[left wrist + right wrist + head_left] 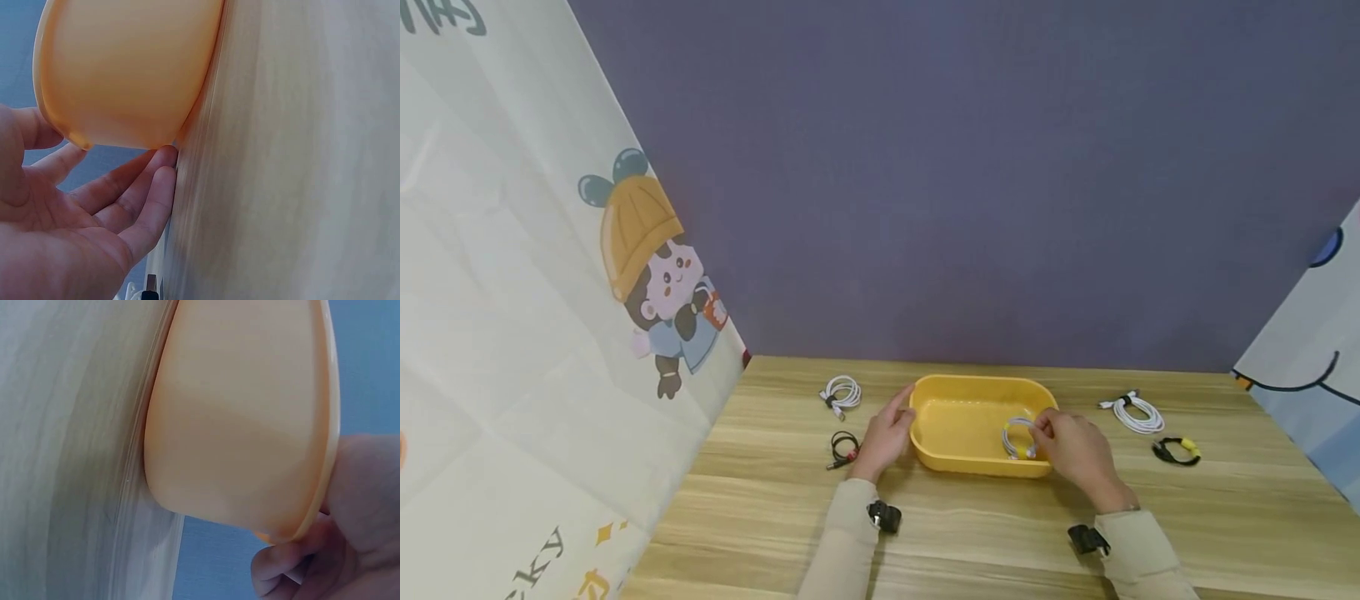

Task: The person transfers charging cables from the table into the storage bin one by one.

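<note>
The yellow tray (955,425) sits on the desk (1000,533) a little back from the middle, with both hands at its ends. Going from the left: a cartoon-printed curtain (550,292) hangs beside the desk, and near it lie a white coiled cable (841,393) and, closer to the person, a black coiled cable (843,448). Just beside these, the left hand (886,435) rests against the tray's left end with its fingers (134,197) straight and relaxed, touching the outer wall and gripping nothing. Inside the tray, toward its right end, a small white cable coil (1018,437) is pinched by the right hand (1075,450), whose fingertips curl over the rim; the right wrist view shows only curled fingers (281,565) beyond the tray's edge. Further right lie a second white cable (1137,412) and a black cable with a yellow tie (1177,450), well apart from the tray.

As a judgement: the coil is held only at the fingertips, so a loose pinch could let it spring open or snag on the rim. The left hand merely touches the tray, so a tug from the right could slide it across the smooth desk toward the cables on the left.
</note>
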The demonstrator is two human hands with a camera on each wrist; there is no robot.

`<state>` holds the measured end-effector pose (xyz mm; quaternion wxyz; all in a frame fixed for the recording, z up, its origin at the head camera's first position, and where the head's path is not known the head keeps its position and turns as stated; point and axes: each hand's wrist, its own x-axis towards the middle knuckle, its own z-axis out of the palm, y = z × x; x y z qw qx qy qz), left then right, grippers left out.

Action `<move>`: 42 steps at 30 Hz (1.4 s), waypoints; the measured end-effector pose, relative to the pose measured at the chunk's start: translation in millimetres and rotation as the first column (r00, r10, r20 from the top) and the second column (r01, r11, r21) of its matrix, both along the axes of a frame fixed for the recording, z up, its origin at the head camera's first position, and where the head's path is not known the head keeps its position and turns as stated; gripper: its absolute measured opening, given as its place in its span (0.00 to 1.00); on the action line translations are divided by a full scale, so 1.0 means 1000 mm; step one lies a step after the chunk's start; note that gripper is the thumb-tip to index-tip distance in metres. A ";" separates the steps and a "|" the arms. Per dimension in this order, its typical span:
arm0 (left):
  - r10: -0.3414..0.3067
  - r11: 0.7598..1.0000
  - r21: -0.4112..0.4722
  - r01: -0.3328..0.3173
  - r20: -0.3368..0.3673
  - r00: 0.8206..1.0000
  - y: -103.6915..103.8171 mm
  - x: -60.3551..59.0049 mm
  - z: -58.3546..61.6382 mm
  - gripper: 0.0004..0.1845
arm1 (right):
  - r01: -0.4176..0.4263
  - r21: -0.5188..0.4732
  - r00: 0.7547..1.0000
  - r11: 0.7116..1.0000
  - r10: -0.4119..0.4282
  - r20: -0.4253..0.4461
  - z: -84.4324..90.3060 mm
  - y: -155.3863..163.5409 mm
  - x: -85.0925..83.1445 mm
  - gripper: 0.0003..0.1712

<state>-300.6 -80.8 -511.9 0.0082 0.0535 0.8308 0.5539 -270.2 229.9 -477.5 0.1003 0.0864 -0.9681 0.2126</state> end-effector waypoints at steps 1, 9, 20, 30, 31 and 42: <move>-0.001 1.000 0.002 0.001 0.000 1.000 0.000 0.000 0.000 0.26 | -0.001 0.008 1.000 1.000 0.001 0.007 0.000 0.000 0.000 0.08; 0.001 1.000 0.008 -0.001 0.021 1.000 0.002 0.000 0.002 0.26 | -0.016 0.029 0.999 0.999 0.015 0.035 0.000 0.000 -0.002 0.08; 0.006 1.000 -0.005 -0.006 0.011 1.000 0.002 -0.001 0.002 0.26 | 0.004 0.096 0.999 0.995 -0.009 0.053 0.003 -0.003 -0.005 0.10; 0.004 1.000 0.004 -0.004 0.023 1.000 0.002 0.000 0.001 0.26 | 0.059 0.106 0.991 0.993 -0.071 0.115 0.005 -0.007 -0.005 0.12; 0.003 1.000 0.006 -0.003 0.023 1.000 0.002 0.000 0.001 0.26 | 0.063 0.108 0.990 0.992 -0.076 0.120 0.005 -0.007 -0.006 0.12; -0.003 1.000 0.001 0.003 -0.006 1.000 0.001 -0.001 -0.001 0.26 | 0.071 0.104 0.985 0.992 -0.086 0.147 0.007 -0.010 -0.005 0.10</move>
